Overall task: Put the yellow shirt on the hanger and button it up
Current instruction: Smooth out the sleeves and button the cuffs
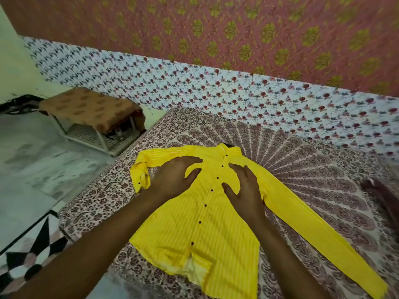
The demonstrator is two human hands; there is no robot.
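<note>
The yellow striped shirt (194,229) lies flat and face up on the patterned bed cover, its row of dark buttons running down the middle and closed along the placket. Its right sleeve stretches toward the lower right; its left sleeve is bunched near the bed's left edge. A small dark shape (227,145), perhaps a hanger hook, peeks out above the collar. My left hand (174,180) rests on the shirt's chest left of the buttons, fingers spread. My right hand (246,186) lies flat on the chest right of the buttons, fingers straight.
The bed cover (313,173) with a peacock-feather print fills the middle and right. A floral sheet (216,89) hangs along the wall behind. A small covered stool (92,108) stands on the marble floor at the left. Dark cloth (380,190) lies at the bed's right edge.
</note>
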